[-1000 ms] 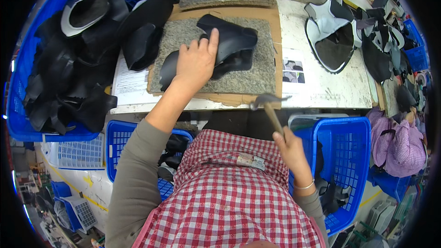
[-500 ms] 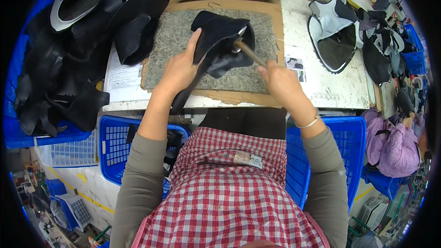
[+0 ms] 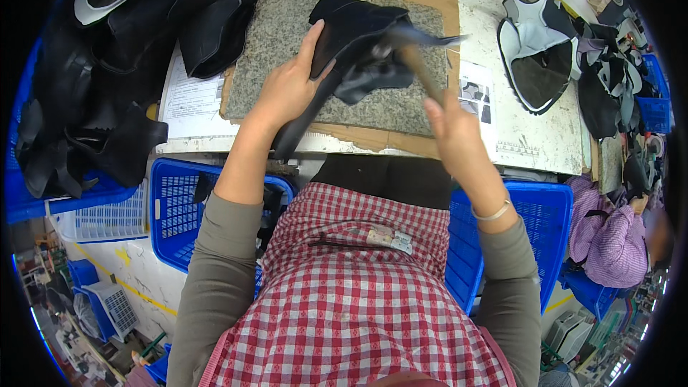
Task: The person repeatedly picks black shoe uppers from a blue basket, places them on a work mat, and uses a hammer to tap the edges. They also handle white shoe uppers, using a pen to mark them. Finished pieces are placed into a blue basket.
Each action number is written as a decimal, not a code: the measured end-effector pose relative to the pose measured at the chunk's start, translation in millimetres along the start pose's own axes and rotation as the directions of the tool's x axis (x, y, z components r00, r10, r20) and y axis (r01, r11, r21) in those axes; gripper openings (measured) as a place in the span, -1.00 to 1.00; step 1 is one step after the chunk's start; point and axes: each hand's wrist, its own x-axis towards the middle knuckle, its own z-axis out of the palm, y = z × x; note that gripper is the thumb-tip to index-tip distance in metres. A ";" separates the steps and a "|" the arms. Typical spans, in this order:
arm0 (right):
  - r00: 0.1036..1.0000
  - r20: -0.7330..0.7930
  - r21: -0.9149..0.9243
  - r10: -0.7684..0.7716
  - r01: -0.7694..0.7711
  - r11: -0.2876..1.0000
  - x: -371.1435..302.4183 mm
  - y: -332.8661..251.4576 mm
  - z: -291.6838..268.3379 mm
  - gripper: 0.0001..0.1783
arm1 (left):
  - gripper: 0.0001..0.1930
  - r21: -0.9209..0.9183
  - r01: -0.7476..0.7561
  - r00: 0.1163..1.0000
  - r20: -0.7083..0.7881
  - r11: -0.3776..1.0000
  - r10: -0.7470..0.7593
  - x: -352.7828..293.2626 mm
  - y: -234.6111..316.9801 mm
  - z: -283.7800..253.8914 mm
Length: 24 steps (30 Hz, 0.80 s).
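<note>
**Hammer up from my lap, now over the slab**

1 second ago the hammer hung near my lap; now it is above the black upper, its head blurred, so I cannot tell whether it touches.

My left hand is nearer, resting against the upper, which lies at 2 o'clock from it. Index straight, thumb spread away; my other fingers are hidden, so I cannot tell whether they pinch. The upper's long axis runs from 7 to 1 o'clock, its tail reaching the table's near edge. My right hand is wrapped around the hammer handle, the upper between 10 and 11 o'clock from it.

Underneath sits a rough grey slab on cardboard, over a white table.

From the slab: black pieces pile up at 9, a blue basket stands at 7, a grey-white upper lies at 3, and a co-worker in purple check is at 4.
</note>
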 end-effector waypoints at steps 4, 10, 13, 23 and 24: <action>0.990 0.076 -0.161 -0.117 0.128 0.979 1.1 -9.3 -0.1 -0.59 | -0.28 0.008 -0.079 0.997 -0.024 0.997 0.079 2.1 -4.2 0.9; 0.988 0.059 -0.088 -0.142 0.147 0.985 -6.2 -9.0 25.6 -0.62 | -0.28 -0.009 -0.091 0.994 -0.054 0.996 0.091 0.1 -10.7 11.6; 0.977 0.129 -0.095 -0.172 0.185 0.978 -5.8 -3.7 33.8 -0.61 | -0.29 0.093 -0.076 0.997 -0.010 0.993 0.077 -0.1 -1.3 4.4; 0.996 -0.024 -0.045 -0.085 0.084 0.995 -49.5 -10.0 -35.8 -0.61 | -0.62 0.622 -0.719 0.451 0.077 0.310 0.889 78.9 95.9 -107.5; 0.988 -0.096 -0.039 -0.121 0.118 0.992 -50.1 -3.4 -36.2 -0.61 | -0.55 0.535 -0.735 0.511 0.035 0.416 0.859 79.6 102.2 -97.3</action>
